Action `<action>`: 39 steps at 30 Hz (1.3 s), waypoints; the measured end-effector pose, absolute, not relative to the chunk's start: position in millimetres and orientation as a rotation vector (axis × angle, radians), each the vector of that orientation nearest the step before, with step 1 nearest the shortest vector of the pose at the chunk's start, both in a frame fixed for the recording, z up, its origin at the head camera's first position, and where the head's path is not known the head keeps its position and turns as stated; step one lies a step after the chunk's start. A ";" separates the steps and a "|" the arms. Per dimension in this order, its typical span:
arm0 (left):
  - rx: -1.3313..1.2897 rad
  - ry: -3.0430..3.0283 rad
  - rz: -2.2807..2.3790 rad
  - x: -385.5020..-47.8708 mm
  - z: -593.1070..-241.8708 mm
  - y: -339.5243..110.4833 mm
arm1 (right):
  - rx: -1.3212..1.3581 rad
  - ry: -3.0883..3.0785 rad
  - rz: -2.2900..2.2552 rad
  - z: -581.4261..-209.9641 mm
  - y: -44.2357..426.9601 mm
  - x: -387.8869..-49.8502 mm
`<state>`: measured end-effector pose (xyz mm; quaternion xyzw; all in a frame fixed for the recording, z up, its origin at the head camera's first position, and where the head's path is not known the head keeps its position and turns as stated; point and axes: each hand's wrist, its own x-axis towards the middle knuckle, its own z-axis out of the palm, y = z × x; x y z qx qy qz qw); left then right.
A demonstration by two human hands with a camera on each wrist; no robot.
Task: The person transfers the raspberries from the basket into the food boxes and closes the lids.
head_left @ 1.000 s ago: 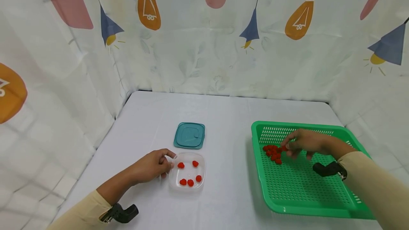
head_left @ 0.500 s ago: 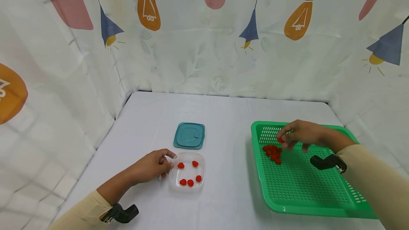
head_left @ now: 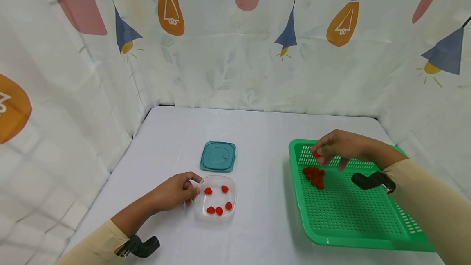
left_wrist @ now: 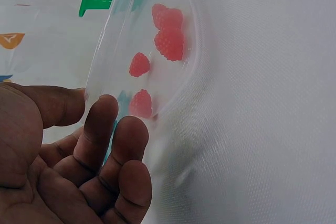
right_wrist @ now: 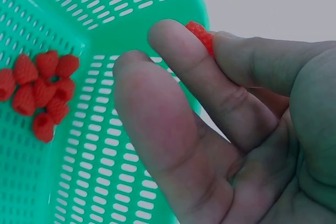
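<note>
A person's right grip [head_left: 340,146] pinches a single red raspberry [right_wrist: 199,36] between thumb and index finger, the other fingers loosely bent, above the far left part of a green slotted basket [head_left: 353,216]. Below it, inside the basket, a cluster of raspberries [head_left: 313,177] sits toward the left wall. Well to the left, the person's left grip [head_left: 176,191] steadies a clear plastic container [head_left: 219,198], thumb and index finger closed on its rim and the remaining fingers bent outside its wall. Five red berries [head_left: 219,211] lie spread across the container's floor, two of them side by side at the near edge. Just beyond the container, a teal lid [head_left: 218,156] lies flat on the white-covered bench [head_left: 265,199]. Tan sleeves [head_left: 423,199] cover both forearms; behind hangs a pale curtain [head_left: 235,72] printed with lamps and bulbs.
</note>
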<state>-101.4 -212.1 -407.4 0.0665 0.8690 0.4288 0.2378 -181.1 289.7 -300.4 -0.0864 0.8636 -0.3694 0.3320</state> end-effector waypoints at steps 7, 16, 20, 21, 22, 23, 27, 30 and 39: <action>0.188 2.390 1.175 -100.2 -407.7 -212.5 | -0.278 2.238 -1.020 -294.8 277.0 -182.9; 0.182 2.393 1.169 -101.5 -408.6 -212.5 | -0.245 2.227 -1.065 -293.3 256.6 -188.5; 0.188 2.391 1.174 -100.3 -408.4 -213.1 | -0.245 2.212 -1.083 -294.1 245.9 -191.1; 0.188 2.390 1.175 -100.1 -408.3 -213.1 | -0.249 2.209 -1.082 -294.1 243.0 -191.5; 0.189 2.390 1.175 -99.9 -408.1 -213.1 | -0.257 2.205 -1.080 -293.8 240.0 -192.0; 0.188 2.390 1.175 -100.2 -408.3 -213.0 | -0.260 2.200 -1.079 -293.5 236.9 -192.3; 0.189 2.392 1.170 -101.2 -408.9 -212.9 | -0.286 2.182 -1.079 -292.3 224.9 -193.9; 0.194 2.391 1.170 -101.7 -409.5 -213.1 | -0.302 2.165 -1.084 -291.6 216.6 -194.7; 0.175 2.392 1.164 -103.0 -409.3 -212.3 | -0.345 2.141 -1.092 -292.6 194.0 -195.7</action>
